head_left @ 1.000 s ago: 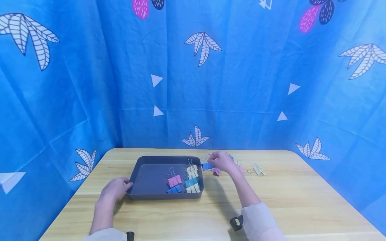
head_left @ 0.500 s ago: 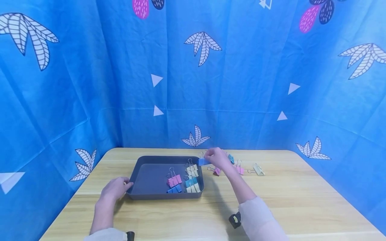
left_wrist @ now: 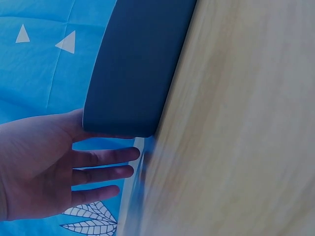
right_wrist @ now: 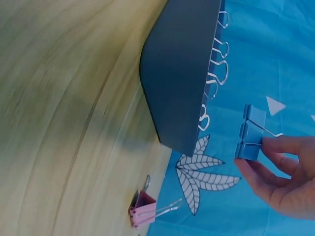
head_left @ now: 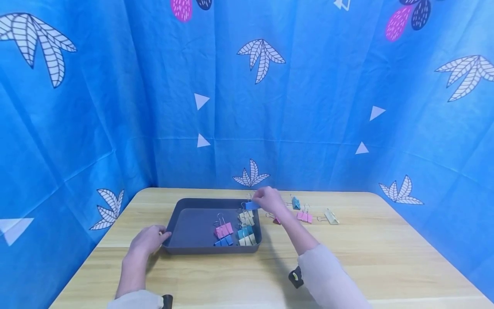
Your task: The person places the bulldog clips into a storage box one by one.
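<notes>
A dark grey tray (head_left: 185,221) sits on the wooden table (head_left: 370,262) and holds several pink, blue and cream binder clips (head_left: 235,229). My right hand (head_left: 266,198) pinches a blue binder clip (head_left: 251,205) by its wire handles, above the tray's far right corner. In the right wrist view the blue binder clip (right_wrist: 250,132) hangs from my fingertips (right_wrist: 275,147) just past the tray wall (right_wrist: 179,73). My left hand (head_left: 148,240) rests against the tray's near left corner, fingers straight. In the left wrist view these fingers (left_wrist: 101,172) lie beside the tray corner (left_wrist: 130,88).
Loose clips lie on the table right of the tray: a small pink one (head_left: 275,219), a teal one (head_left: 296,202), a pink one (head_left: 305,216) and a cream one (head_left: 331,216). Blue patterned cloth (head_left: 308,94) walls in the table on three sides.
My right hand has lifted the blue clip off the table and carried it left, from beside the loose clips to above the tray's far right corner. The left hand has stayed put.
</notes>
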Demonstrator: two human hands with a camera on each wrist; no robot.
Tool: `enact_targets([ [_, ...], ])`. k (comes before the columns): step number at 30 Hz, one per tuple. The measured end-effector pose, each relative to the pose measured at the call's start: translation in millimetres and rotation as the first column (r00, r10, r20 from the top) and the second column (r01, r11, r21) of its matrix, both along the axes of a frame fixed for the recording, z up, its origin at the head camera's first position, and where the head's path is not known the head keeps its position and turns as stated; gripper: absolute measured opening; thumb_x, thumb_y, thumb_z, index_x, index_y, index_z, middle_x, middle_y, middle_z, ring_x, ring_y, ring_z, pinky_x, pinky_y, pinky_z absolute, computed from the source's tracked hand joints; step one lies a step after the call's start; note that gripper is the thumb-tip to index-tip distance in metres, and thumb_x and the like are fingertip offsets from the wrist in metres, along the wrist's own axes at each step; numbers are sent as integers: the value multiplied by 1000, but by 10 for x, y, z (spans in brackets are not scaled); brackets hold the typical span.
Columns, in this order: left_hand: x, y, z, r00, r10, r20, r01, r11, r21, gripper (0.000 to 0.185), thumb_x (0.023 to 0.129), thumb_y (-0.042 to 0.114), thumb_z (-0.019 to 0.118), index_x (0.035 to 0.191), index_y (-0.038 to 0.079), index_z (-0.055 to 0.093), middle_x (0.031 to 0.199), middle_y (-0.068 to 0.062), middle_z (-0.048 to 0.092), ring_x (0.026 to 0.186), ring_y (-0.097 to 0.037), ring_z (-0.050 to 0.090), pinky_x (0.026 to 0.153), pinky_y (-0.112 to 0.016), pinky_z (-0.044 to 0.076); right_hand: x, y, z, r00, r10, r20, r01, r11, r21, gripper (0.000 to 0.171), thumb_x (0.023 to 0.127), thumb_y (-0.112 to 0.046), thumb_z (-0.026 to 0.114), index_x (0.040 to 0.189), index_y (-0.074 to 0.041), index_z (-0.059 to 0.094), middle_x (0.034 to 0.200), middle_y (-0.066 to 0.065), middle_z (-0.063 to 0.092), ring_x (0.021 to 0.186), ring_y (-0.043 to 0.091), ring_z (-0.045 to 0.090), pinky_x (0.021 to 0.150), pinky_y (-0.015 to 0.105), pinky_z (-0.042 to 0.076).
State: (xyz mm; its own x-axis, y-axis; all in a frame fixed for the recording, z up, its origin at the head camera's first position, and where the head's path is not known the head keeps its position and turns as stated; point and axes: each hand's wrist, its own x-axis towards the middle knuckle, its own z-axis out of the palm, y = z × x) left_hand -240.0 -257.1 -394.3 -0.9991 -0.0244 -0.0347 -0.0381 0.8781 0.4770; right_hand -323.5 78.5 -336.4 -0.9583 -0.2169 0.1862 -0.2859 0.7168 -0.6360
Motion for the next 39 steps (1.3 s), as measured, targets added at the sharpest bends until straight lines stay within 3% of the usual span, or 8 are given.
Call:
enact_targets([
  [17, -22, -26, -18, 1000, -1, 2, 0, 1000, 25, 40, 93, 21, 52, 117, -11, 55, 116, -30, 53, 107, -46, 48, 88, -57, 39, -74, -394, -102, 1000, 12, -4, -12, 999, 40, 11, 86, -7, 61, 94, -2, 68, 87, 9, 66, 77, 20, 62, 66, 28, 53],
  [29, -31, -16, -23, 1000, 6, 1, -6, 999, 33, 39, 93, 20, 52, 116, -11, 56, 116, -30, 54, 108, -46, 47, 88, -57, 38, -112, -560, -293, 995, 77, -57, -73, 995, 67, 7, 83, -1, 63, 86, 0, 69, 83, 10, 67, 72, 19, 62, 63, 27, 52],
  [34, -18, -8, -17, 1000, 16, 12, -17, 999, 44, 39, 93, 20, 52, 116, -11, 55, 116, -30, 54, 107, -45, 48, 88, -57, 38, -97, -611, -361, 996, 94, -4, -94, 994, 49, 5, 84, -3, 63, 85, -1, 68, 82, 9, 66, 62, 14, 59, 54, 22, 50],
  [39, -9, -17, -6, 1000, 16, 15, -17, 999, 49, 40, 93, 21, 52, 117, -11, 55, 116, -30, 53, 106, -44, 50, 88, -57, 38, -93, -654, -391, 996, 94, 3, -94, 993, 72, 7, 85, -6, 63, 85, -2, 69, 80, 7, 66, 64, 13, 58, 55, 22, 50],
])
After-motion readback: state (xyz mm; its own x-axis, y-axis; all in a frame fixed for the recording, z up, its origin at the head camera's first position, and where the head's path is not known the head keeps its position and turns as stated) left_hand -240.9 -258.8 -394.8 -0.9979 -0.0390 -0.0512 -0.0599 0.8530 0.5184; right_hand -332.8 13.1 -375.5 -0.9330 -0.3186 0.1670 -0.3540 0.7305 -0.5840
